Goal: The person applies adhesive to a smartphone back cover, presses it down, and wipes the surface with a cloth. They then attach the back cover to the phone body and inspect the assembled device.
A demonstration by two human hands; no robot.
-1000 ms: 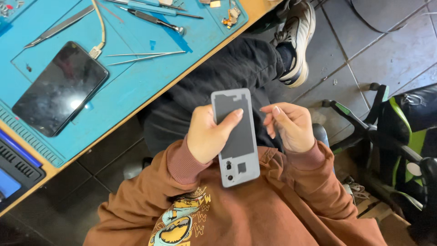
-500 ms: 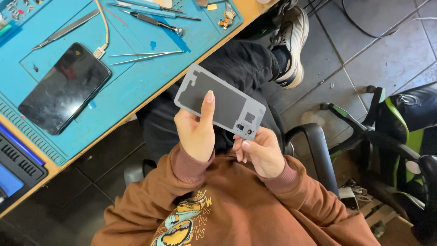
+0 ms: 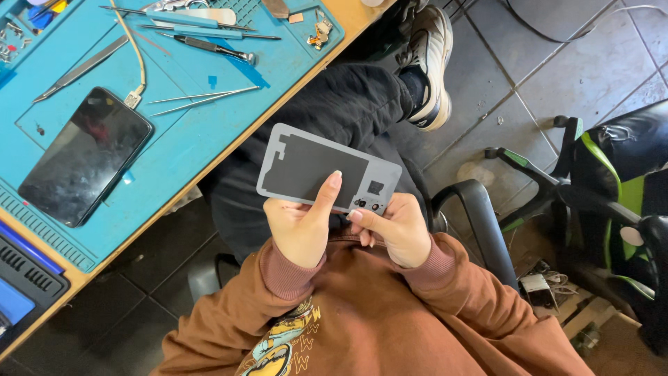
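Note:
I hold a grey phone back cover over my lap, its inner side facing up, with a dark centre panel and a camera cut-out near its right end. My left hand grips it from below, the thumb lying across the dark panel. My right hand pinches the lower right edge by the camera cut-out. The cover lies almost level, long side across the view.
A blue work mat on the wooden table carries a black phone with a cable plugged in, tweezers, screwdrivers and small parts. A black and green chair stands to the right on the tiled floor.
The cover turned from upright to lying sideways. My right hand moved from its right edge down to its lower right corner, and both hands came closer to my body.

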